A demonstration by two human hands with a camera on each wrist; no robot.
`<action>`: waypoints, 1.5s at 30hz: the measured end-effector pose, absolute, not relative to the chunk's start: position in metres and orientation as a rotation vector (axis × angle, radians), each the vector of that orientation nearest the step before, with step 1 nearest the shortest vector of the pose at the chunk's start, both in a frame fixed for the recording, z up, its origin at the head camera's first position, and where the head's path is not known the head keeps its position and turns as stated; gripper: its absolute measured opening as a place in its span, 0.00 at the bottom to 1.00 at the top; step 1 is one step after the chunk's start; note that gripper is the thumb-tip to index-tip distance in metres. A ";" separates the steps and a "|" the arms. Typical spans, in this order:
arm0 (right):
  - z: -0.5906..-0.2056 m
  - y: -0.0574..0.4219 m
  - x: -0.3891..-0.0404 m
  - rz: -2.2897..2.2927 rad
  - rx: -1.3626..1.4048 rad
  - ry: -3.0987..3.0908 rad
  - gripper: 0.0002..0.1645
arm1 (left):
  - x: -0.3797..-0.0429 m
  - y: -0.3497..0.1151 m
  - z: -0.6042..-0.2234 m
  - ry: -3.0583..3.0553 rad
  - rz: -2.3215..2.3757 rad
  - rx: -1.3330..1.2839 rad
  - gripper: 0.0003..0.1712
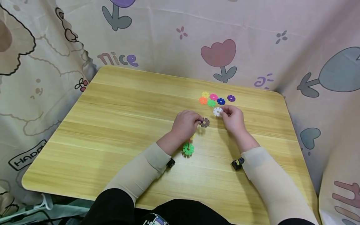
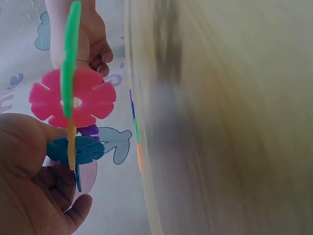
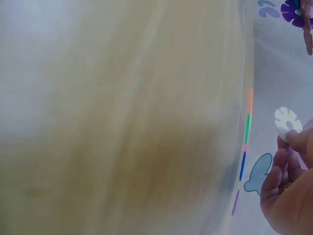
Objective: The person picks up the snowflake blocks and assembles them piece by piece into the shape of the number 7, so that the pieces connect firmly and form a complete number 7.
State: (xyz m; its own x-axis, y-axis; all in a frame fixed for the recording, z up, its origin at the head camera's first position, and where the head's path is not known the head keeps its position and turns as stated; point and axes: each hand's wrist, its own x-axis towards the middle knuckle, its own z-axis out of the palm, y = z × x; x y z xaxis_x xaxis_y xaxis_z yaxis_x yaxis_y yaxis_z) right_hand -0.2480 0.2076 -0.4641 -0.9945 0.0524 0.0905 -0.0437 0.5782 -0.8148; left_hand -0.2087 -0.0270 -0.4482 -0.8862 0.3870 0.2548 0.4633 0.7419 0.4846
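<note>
White disc (image 1: 215, 111) pinched in right grip (image 1: 233, 118); left grip (image 1: 184, 126) pinches linked discs (image 2: 95, 93), partly hidden in head view.

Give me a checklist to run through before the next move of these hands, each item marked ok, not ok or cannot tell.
1. White slotted disc pinched by the right hand: ok, held at its edge by thumb and finger.
2. Linked slotted discs held by the left hand: ok, with pink, green and teal pieces showing in the left wrist view.
3. White disc touching the brown slotted disc: not ok, a gap shows between them.
4. Slots of the white and brown discs lined up: cannot tell, too small to judge.
5. Six loose slotted discs lying on the table: ok, grouped beyond the hands.
</note>
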 end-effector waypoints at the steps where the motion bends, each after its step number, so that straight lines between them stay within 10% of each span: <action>1: -0.464 0.208 -0.246 1.406 0.001 -2.691 0.13 | -0.209 -0.027 -0.448 -2.805 -0.835 -0.686 0.07; 45: -0.459 0.202 -0.213 1.353 0.343 -2.636 0.03 | -0.208 -0.027 -0.450 -2.721 -0.862 -0.611 0.06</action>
